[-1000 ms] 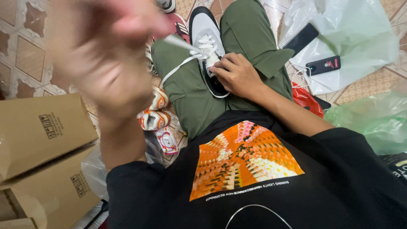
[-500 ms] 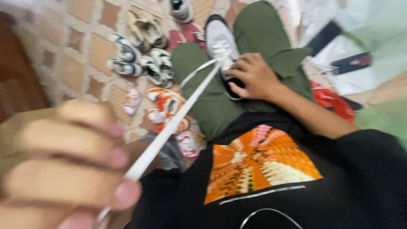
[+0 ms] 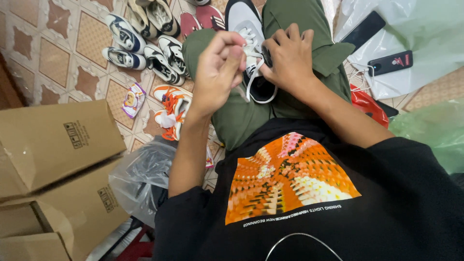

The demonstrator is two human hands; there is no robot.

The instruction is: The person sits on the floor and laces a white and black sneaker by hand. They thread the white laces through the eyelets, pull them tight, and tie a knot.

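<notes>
A white shoelace is pinched tight by the left hand, its fingers closed together. The grey and white shoe, lying on the lap, is held by the curled right hand

We see a tiled floor carrying scattered sneakers, an orange pair, a small packet, cardboard boxes and plastic bags.
</notes>
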